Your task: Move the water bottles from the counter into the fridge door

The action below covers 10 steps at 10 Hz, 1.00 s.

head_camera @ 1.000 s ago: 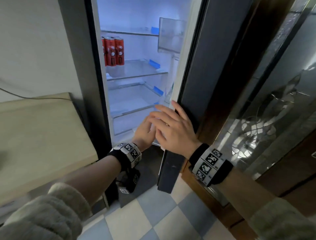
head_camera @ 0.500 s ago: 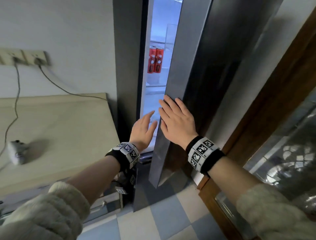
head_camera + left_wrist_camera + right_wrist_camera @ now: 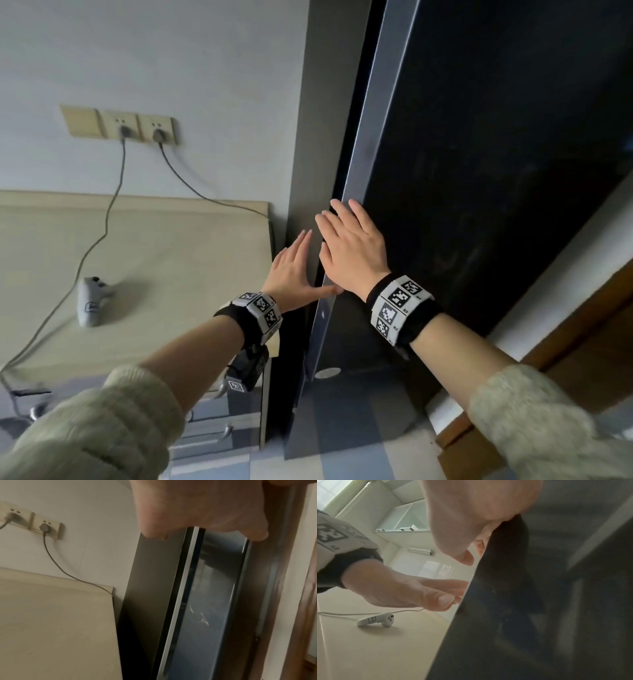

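- Right hand, fingers straight, presses flat on the dark fridge door.
- Left hand, fingers extended, rests against the fridge's grey side, beside the table's right edge.

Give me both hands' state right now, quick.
Left hand: open, flat against the fridge side.
Right hand: open, pressing the fridge door.

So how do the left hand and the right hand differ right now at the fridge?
The right hand lies flat on the dark fridge door; the left hand is at the grey side of the fridge, its thumb toward the door edge. The right hand sits higher and further forward than the left hand. Both are open with straight fingers, hold nothing, and wear marker wristbands.
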### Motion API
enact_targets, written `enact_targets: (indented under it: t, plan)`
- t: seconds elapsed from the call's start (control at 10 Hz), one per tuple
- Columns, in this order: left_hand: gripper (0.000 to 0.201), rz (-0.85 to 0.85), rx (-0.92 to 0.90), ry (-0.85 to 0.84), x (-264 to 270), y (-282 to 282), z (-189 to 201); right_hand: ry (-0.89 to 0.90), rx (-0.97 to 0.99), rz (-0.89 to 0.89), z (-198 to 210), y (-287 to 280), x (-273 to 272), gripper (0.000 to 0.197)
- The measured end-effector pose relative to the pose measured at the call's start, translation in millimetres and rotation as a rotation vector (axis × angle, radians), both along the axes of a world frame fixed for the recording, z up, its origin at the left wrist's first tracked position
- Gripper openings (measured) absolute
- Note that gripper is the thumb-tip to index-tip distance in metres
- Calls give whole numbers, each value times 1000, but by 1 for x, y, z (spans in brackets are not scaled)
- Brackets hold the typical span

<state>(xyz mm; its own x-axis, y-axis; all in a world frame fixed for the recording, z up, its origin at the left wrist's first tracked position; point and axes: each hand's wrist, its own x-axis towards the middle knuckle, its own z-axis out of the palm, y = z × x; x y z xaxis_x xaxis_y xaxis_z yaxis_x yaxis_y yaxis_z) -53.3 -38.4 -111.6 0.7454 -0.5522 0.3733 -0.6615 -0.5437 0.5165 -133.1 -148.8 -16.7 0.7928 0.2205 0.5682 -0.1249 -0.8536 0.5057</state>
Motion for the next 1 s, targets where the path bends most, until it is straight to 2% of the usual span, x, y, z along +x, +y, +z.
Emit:
enact_targets:
  t: [0.2, 0.6, 0.7, 0.8, 0.9, 1.0]
  plan:
    - [118, 18, -16, 0, 17, -12, 1, -43, 48, 107, 1, -4, 22, 43]
    - [111, 18, -39, 23, 23, -12, 8, -46, 41, 181, -4, -13, 40, 36]
    - [97, -25, -113, 38, 16, -9, 18, -47, 109, 301, -2, -15, 37, 30]
    - [79, -69, -187, 31, 13, -2, 31, -52, 268, 433, 5, -16, 30, 26]
    - [64, -76, -361, 65, 15, 0, 54, -183, 353, 521, 20, -13, 22, 21]
    - [60, -53, -533, 78, 21, -1, 86, -389, 437, 533, 56, -8, 10, 19]
